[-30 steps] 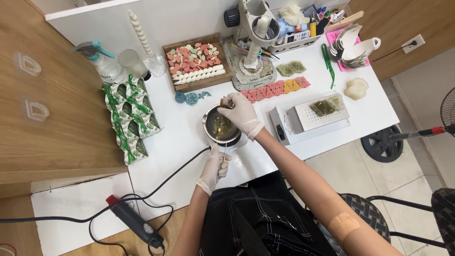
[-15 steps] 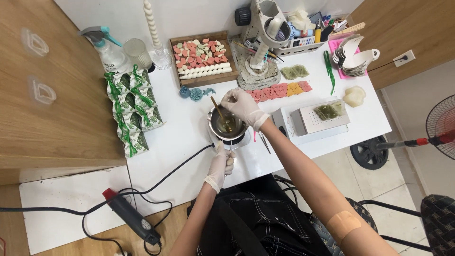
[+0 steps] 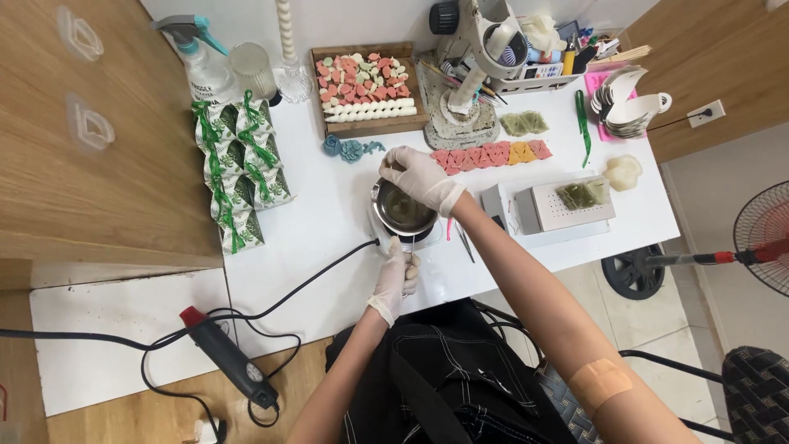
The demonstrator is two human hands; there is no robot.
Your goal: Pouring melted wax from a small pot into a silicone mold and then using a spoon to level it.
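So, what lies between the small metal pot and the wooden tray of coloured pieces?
In the head view, only blue flower-shaped pieces on bare white table.

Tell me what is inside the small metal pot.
The metal pot holds a greenish-brown liquid. The right hand hangs over its far rim and covers part of the inside. The left hand grips the handle.
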